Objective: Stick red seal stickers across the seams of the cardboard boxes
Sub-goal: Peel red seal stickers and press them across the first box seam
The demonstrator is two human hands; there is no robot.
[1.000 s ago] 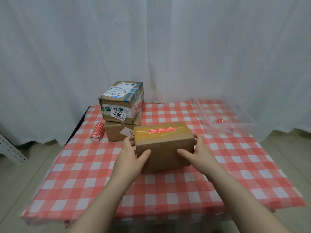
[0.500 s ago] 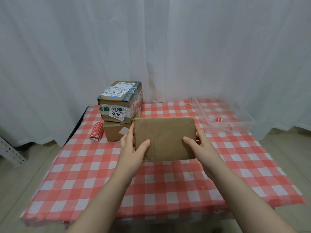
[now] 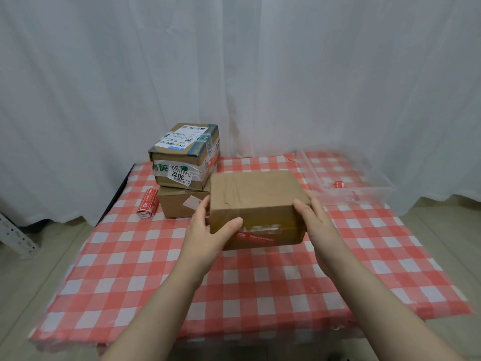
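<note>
Centrally, the box [image 3: 256,201] is held between both hands over the middle of the counter [image 3: 234,295], whose checked cloth lies open across the lower half of the frame down to its near edge. Just left of the box stand two stacked boxes [image 3: 182,162]. A sticker roll [image 3: 148,203] lies further left, near the counter's left edge, and a clear tray [image 3: 364,188] fills the counter's upper right corner. The left hand [image 3: 208,235] grips the box's left end, thumb on the near face beside a red sticker [image 3: 256,236]. The right hand [image 3: 316,222] grips the right end, fingers along that side.
</note>
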